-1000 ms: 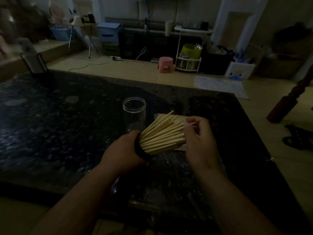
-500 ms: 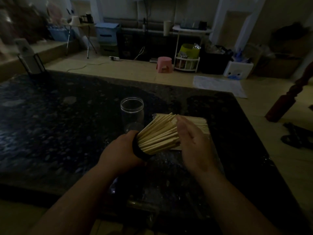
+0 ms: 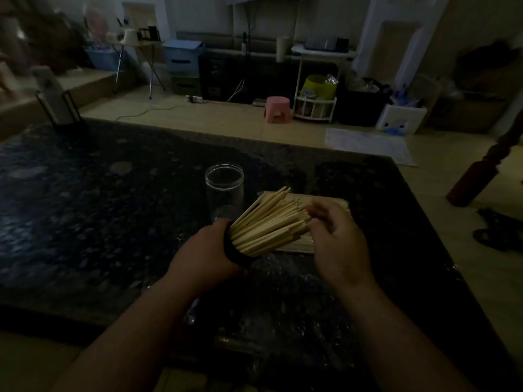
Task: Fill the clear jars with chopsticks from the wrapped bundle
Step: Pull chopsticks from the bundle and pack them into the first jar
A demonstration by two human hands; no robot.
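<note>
Head view, dim light. Left hand (image 3: 206, 256) grips a tilted jar (image 3: 235, 250) with a dark rim, fingers wrapped round it, mouth facing far right. Chopsticks (image 3: 268, 222) fill that jar and fan out of it. Right hand (image 3: 336, 241) sits at the chopstick tips with fingers curled. It is blurred, so I cannot tell whether it pinches any. Wrapped bundle (image 3: 328, 200) lies flat on the dark speckled table (image 3: 113, 207), just beyond both hands. Empty clear jar (image 3: 224, 188) stands upright, just left of the bundle, beyond the left hand.
</note>
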